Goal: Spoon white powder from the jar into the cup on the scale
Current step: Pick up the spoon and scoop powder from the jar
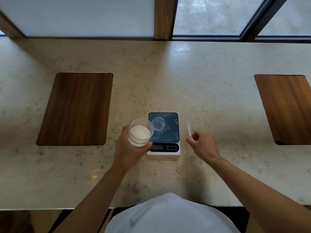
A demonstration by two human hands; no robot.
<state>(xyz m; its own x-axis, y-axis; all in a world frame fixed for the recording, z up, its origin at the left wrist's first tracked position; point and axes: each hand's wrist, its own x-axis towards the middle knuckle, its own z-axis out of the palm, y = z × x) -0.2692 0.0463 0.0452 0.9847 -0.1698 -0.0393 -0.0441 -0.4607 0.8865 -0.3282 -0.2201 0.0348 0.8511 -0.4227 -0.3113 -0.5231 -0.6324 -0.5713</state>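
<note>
The left hand (129, 148) grips the jar (140, 132) of white powder just left of the scale (164, 133); the cup (158, 123) sits on it. The right hand (202, 143) pinches the blurred spoon (188, 127) beside the scale.

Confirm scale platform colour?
Dark blue, glossy scale platform on a white base; head view.

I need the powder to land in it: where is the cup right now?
In the head view the clear cup stands on the left part of the scale, just right of the jar held in the left hand.
</note>
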